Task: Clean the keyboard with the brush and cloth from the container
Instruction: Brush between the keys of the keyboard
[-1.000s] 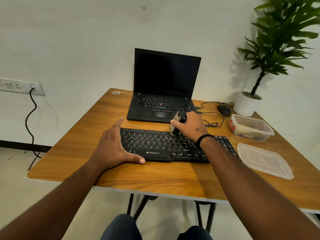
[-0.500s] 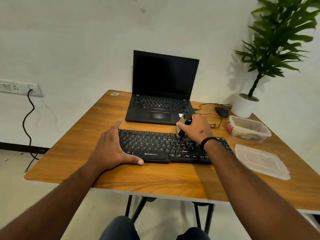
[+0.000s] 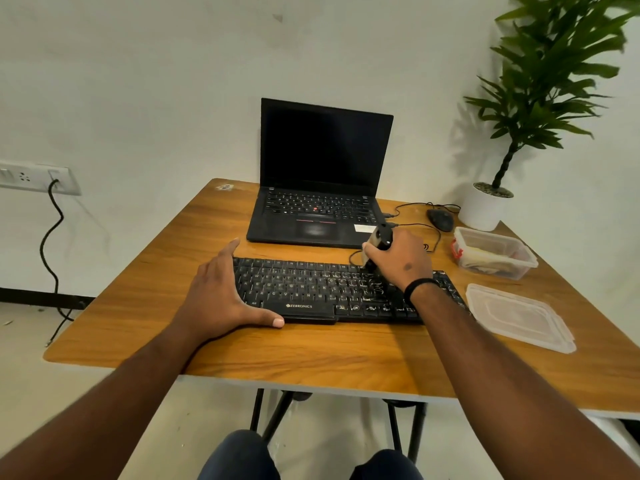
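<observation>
A black keyboard (image 3: 311, 289) lies across the middle of the wooden table (image 3: 311, 355). My left hand (image 3: 218, 296) rests flat against the keyboard's left end, thumb along its front edge. My right hand (image 3: 401, 261) grips a small grey and black brush (image 3: 375, 244), its lower end down on the keys right of centre; the bristles are hidden by my fingers. An open clear container (image 3: 495, 252) at the right holds a light cloth (image 3: 485, 258). Its lid (image 3: 519, 317) lies nearer me, beside the keyboard's right end.
An open black laptop (image 3: 318, 188) stands behind the keyboard. A wired mouse (image 3: 440, 219) and its cable sit right of it. A potted plant (image 3: 488, 206) occupies the far right corner. A wall socket (image 3: 34, 176) with a hanging cable is at left.
My right hand has carried the brush rightward along the keyboard, from about its middle to right of centre. My left hand has stayed against the left end.
</observation>
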`<state>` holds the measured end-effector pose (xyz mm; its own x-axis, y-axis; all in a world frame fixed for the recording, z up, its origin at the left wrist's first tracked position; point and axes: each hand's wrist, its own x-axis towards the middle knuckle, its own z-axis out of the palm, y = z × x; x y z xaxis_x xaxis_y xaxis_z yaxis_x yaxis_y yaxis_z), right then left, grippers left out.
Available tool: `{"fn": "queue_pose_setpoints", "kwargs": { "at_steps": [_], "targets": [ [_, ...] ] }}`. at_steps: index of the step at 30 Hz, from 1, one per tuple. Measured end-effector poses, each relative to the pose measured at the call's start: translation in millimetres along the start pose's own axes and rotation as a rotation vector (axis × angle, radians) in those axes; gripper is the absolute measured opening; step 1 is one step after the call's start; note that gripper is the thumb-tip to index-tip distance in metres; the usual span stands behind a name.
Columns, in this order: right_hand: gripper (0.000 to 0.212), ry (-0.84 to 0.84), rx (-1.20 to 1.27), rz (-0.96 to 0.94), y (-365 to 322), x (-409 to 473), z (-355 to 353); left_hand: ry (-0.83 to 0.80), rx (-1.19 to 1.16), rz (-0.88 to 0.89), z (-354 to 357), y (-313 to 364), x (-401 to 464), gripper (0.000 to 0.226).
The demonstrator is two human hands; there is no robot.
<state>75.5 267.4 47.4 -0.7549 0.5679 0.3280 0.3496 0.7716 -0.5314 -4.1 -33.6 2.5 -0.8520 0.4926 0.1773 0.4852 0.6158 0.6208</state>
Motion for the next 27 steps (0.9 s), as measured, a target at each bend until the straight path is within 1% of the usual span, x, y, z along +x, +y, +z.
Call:
{"fn": "queue_pose_setpoints", "kwargs": {
  "at_steps": [2,4,6,7,9,11,13,15,17,19,20,21,23,24,25,27],
  "targets": [
    [0.025,0.032,-0.037,0.038,6.3,1.9,-4.2,0.000,-0.002,0.002,0.1,-0.1,-0.2,0.163],
    [0.025,0.048,0.057,0.073,9.1,4.2,-8.2,-0.001,-0.003,0.003,0.7,-0.1,-0.3,0.163],
    [0.025,0.033,0.143,0.046,4.8,4.6,-8.1,0.001,-0.001,0.003,0.5,-0.4,0.5,0.164],
    [0.025,0.010,0.148,0.020,1.3,3.2,-5.6,0.002,-0.002,0.001,0.4,-0.3,0.7,0.164],
    [0.025,-0.001,0.104,-0.005,-4.2,2.7,0.7,0.002,0.000,-0.003,0.2,-0.6,0.3,0.165],
    [0.023,0.038,0.043,0.008,-8.0,4.5,2.2,0.003,0.000,-0.006,0.4,-0.2,-0.5,0.165],
    [0.023,0.057,0.108,0.002,-10.1,5.7,0.6,0.001,0.000,-0.006,0.4,0.3,-0.4,0.164],
    [0.023,0.032,0.141,-0.008,-11.0,5.2,-0.4,0.005,-0.001,-0.002,0.4,-0.1,0.4,0.164],
    [0.022,-0.010,0.076,-0.006,-8.5,3.8,0.0,0.006,0.005,0.000,0.0,-1.1,1.1,0.165],
    [0.023,0.039,0.037,0.012,-5.6,2.8,-2.0,0.005,0.008,-0.001,0.5,-2.3,1.2,0.165],
    [0.023,0.055,0.067,0.014,-4.8,2.4,-3.2,0.006,0.006,-0.002,0.8,-2.6,1.2,0.164],
    [0.022,0.043,0.122,0.008,-4.9,1.6,-3.8,0.006,0.005,-0.001,1.1,-2.7,1.3,0.164],
    [0.021,-0.046,0.216,0.001,-7.2,0.0,-0.8,0.010,0.004,0.002,1.1,-2.7,1.6,0.163],
    [0.021,-0.074,0.208,0.001,-8.9,-0.8,1.2,0.012,0.007,0.004,0.9,-2.4,1.8,0.163],
    [0.021,-0.074,0.188,0.005,-9.8,-1.1,2.6,0.011,0.010,0.005,0.9,-2.0,1.5,0.162],
    [0.023,-0.023,0.173,-0.008,-13.8,-0.4,3.3,0.012,0.013,0.008,1.6,-1.4,1.1,0.160]
  ]
}}
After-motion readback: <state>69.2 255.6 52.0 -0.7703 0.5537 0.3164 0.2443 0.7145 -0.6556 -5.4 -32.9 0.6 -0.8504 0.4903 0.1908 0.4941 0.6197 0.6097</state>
